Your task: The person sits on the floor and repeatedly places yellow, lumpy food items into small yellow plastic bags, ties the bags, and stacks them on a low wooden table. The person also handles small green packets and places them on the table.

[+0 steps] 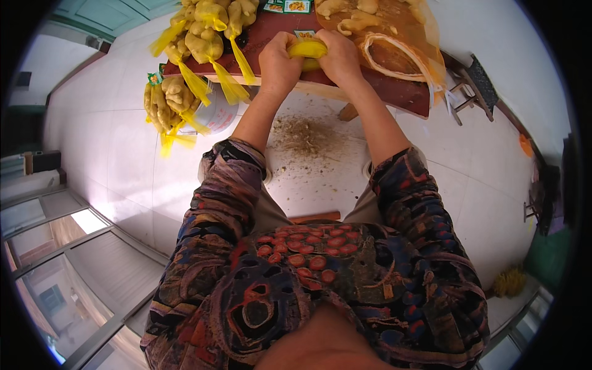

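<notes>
Between my left hand (281, 62) and my right hand (339, 56) is a bunched yellow mesh bag (307, 49), gripped at both sides above the front edge of the dark red table (388, 90). What the bag holds, if anything, cannot be made out. A small printed label (304, 34) shows just beyond it. To the left, yellow mesh bags filled with ginger root (203, 44) lie on the table, their tied ends hanging over the edge. On the right, loose ginger (358, 22) rests on an orange mesh sack (407, 34) with a pale rim.
More bagged ginger (173, 101) sits on a grey bucket (219, 111) left of the table. Green printed labels (296, 6) lie at the table's back. Dirt crumbs (307, 136) are scattered on the tiled floor below. A stool (476, 90) stands by the right wall.
</notes>
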Demonstrator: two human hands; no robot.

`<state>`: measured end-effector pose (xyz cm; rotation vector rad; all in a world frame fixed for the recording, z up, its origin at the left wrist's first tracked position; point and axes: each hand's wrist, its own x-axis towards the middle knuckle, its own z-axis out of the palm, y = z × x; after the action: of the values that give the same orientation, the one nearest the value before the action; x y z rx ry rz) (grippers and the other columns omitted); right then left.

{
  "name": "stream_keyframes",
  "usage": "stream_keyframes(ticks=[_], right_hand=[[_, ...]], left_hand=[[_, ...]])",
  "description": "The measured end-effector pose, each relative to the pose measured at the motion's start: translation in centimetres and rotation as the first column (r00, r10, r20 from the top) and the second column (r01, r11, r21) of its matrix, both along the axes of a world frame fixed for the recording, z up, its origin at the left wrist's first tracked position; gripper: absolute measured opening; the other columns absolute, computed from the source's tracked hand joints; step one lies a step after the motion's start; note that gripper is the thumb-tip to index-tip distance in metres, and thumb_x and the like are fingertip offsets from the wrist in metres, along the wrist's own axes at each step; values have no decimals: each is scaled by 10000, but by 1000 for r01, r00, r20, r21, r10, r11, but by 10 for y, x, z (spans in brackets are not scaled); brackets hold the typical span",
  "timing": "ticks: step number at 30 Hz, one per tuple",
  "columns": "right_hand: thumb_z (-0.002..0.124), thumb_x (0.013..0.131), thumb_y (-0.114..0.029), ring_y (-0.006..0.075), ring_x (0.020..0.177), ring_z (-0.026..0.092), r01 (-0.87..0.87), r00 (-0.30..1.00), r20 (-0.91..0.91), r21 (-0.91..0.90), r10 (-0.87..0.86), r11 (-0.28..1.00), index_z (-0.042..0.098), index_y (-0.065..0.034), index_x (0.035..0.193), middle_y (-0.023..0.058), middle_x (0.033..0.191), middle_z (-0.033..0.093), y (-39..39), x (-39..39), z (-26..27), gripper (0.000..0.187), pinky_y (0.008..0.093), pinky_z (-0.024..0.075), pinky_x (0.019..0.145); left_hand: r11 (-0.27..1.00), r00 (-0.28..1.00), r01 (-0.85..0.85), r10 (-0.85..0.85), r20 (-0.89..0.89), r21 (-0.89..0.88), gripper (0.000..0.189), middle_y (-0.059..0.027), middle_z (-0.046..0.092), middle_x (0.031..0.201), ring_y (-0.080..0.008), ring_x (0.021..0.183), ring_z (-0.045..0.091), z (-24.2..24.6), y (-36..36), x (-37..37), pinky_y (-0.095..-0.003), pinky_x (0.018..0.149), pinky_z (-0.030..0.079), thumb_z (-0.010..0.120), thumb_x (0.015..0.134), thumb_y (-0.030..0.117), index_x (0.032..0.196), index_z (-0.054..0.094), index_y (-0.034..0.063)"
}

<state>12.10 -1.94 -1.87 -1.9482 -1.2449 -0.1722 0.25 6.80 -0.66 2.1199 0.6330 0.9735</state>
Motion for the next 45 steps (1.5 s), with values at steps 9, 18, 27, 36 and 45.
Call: stream_keyframes(ticks=[9,18,27,36,45], right_hand=[[633,709,-23,349,851,583,-9,1000,10,-57,9,998,609,-80,884,126,869,589,9,-16,4,185,433,470,737],[700,697,-74,362,880,588,-75,997,-29,-51,74,996,609,-57,895,148,893,614,13,-11,2,219,448,472,756],[743,702,-63,352,955,601,-16,989,-151,-45,9,999,590,-41,993,173,975,631,15,-10,3,330,413,488,793],[636,719,-70,345,920,601,-37,999,-20,-148,35,988,627,-81,945,144,951,639,14,-9,6,227,458,481,778],[572,751,-84,330,897,614,-27,999,34,-165,33,986,625,-103,940,125,904,649,13,-13,6,197,454,489,746]], left_hand=[[652,946,321,-189,263,-687,175,-57,632,774,-128,701,596,-6,12,-7,-262,645,476,586,785,30,959,600,22],[1000,972,26,-22,-234,16,149,-116,675,783,-217,711,642,-4,29,3,-316,667,496,646,747,117,866,668,31],[940,994,-26,61,93,-339,156,-158,662,795,-308,734,639,-27,36,10,-344,690,495,600,700,24,838,668,40],[963,994,-74,51,95,259,172,-131,606,776,-345,748,597,-7,17,0,-407,652,488,593,645,-33,803,566,31],[889,995,-103,92,46,446,198,-126,588,760,-362,737,594,-5,10,-2,-410,631,489,618,645,-28,814,543,44]])
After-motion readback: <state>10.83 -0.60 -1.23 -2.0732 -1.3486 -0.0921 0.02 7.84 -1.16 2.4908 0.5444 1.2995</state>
